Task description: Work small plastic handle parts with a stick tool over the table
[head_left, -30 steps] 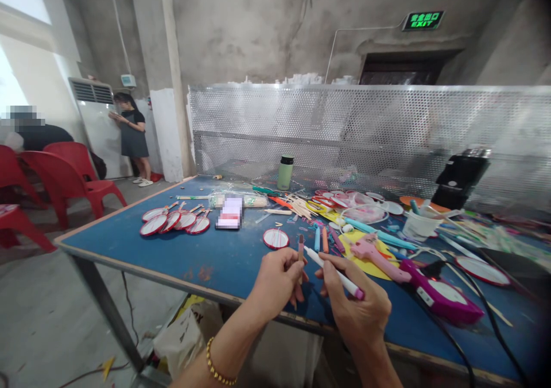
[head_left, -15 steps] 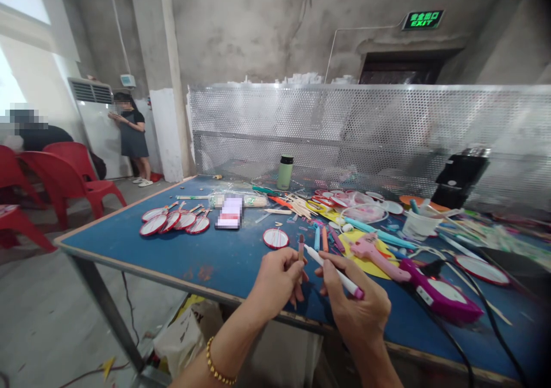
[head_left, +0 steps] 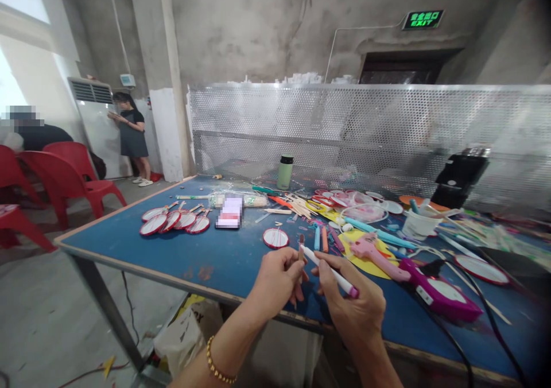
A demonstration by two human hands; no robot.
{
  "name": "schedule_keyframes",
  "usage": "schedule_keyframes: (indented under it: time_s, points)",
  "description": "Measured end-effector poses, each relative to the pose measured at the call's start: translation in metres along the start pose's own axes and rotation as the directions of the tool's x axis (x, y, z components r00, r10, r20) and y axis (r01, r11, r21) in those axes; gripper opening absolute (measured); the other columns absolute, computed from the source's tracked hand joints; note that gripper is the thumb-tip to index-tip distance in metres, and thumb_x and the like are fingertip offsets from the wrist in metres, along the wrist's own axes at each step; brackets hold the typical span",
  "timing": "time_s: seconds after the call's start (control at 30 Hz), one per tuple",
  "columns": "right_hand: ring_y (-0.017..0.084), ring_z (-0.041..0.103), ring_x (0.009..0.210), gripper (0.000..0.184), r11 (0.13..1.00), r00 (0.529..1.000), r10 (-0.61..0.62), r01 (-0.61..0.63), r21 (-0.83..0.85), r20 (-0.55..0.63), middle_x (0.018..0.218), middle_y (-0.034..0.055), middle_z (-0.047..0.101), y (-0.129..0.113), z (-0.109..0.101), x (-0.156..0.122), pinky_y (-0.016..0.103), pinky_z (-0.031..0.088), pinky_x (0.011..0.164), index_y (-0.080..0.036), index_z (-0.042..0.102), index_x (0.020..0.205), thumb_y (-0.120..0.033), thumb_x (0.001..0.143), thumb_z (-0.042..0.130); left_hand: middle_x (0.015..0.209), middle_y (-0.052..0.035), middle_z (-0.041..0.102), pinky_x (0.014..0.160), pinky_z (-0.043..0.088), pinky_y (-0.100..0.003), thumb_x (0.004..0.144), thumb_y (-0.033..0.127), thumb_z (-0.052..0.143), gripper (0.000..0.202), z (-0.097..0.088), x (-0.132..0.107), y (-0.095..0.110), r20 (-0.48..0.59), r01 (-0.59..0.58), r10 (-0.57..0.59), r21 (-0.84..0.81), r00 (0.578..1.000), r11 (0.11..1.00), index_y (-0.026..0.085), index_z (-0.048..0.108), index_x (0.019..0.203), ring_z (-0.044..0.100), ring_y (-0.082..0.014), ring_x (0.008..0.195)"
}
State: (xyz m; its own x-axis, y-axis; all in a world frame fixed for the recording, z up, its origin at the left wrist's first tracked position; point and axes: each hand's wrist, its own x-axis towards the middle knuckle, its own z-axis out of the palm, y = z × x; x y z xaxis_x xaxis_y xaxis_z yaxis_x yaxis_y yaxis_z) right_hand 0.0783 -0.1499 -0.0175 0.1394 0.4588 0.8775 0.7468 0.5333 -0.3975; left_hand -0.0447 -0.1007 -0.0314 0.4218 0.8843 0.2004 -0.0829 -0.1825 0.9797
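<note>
My left hand (head_left: 279, 279) is closed on a small wooden stick (head_left: 301, 250) held upright, its top end coloured reddish-brown. In my right hand (head_left: 355, 296) is a white marker (head_left: 331, 272) with a purple-pink end. The marker's tip meets or nearly meets the upper part of the stick. Just beyond my hands lies a round red-rimmed white piece (head_left: 276, 238) on the blue table (head_left: 172, 256). Several similar red-rimmed pieces with short stick handles (head_left: 187, 221) overlap at the left, near a phone (head_left: 229, 211).
On the right are a pink and purple glue gun (head_left: 445, 293), dark cables, a white cup of tools (head_left: 419, 224) and coloured sticks. A green bottle (head_left: 284, 173) stands before the perforated metal screen (head_left: 365, 130). Red chairs (head_left: 73, 175) and two people are at the left.
My right hand has shifted slightly left, bringing the marker's tip closer against the stick. My left hand stays nearly still.
</note>
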Motion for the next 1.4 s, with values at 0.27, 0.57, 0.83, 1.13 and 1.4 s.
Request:
schedule_keyframes:
  time_s: [0.27, 0.57, 0.83, 1.13, 1.4]
  points:
    - [0.010, 0.060, 0.044, 0.015, 0.998, 0.996, 0.054, -0.057, -0.032, -0.069, 0.065, -0.0009, 0.071, 0.0057, -0.0006, -0.0044, 0.019, 0.050, 0.050, -0.020, 0.072, 0.089, -0.026, 0.089, 0.058, 0.045, 0.0038, 0.052, 0.031, 0.035, -0.016, 0.082, 0.025, 0.049, 0.014, -0.0004, 0.0002, 0.0017, -0.007, 0.010, -0.010, -0.009, 1.000, 1.000, 0.015, 0.056, 0.076, 0.046, -0.0088, 0.032]
    - [0.010, 0.061, 0.045, 0.016, 0.999, 0.998, 0.043, -0.044, -0.031, -0.038, 0.066, -0.0008, 0.072, 0.0027, -0.0005, -0.0017, 0.019, 0.051, 0.051, -0.020, 0.072, 0.087, -0.027, 0.089, 0.058, 0.042, 0.0039, 0.050, 0.031, 0.034, -0.016, 0.082, 0.025, 0.048, 0.015, -0.0009, 0.0004, 0.0019, -0.005, 0.011, -0.011, -0.003, 1.000, 1.000, 0.016, 0.055, 0.073, 0.044, -0.0083, 0.031]
    - [0.009, 0.061, 0.046, 0.015, 1.000, 1.000, 0.022, -0.022, -0.022, -0.019, 0.066, -0.0016, 0.071, 0.0027, -0.0019, -0.0031, 0.019, 0.051, 0.054, -0.021, 0.072, 0.088, -0.025, 0.089, 0.058, 0.043, 0.0033, 0.051, 0.031, 0.035, -0.016, 0.083, 0.025, 0.048, 0.016, -0.0015, 0.0009, -0.0016, -0.001, -0.010, 0.010, -0.016, 1.000, 1.000, 0.016, 0.055, 0.072, 0.046, -0.0090, 0.032]
    - [0.009, 0.061, 0.046, 0.014, 0.999, 0.997, 0.039, -0.041, -0.027, -0.060, 0.066, -0.0013, 0.071, 0.0036, -0.0014, -0.0041, 0.018, 0.050, 0.052, -0.019, 0.072, 0.087, -0.024, 0.088, 0.058, 0.044, 0.0036, 0.052, 0.031, 0.035, -0.017, 0.083, 0.025, 0.049, 0.015, -0.0020, 0.0008, -0.0006, -0.009, 0.010, -0.010, -0.015, 1.000, 1.000, 0.015, 0.055, 0.074, 0.045, -0.0087, 0.031]
    - [0.008, 0.061, 0.048, 0.013, 1.000, 1.000, 0.000, 0.000, -0.005, -0.021, 0.067, -0.0019, 0.071, 0.0036, -0.0015, -0.0037, 0.018, 0.051, 0.055, -0.020, 0.072, 0.088, -0.021, 0.088, 0.059, 0.041, 0.0036, 0.050, 0.031, 0.035, -0.016, 0.083, 0.025, 0.048, 0.017, -0.0001, -0.0014, 0.0000, -0.001, 0.002, -0.002, -0.014, 1.000, 1.000, 0.016, 0.055, 0.070, 0.044, -0.0084, 0.031]
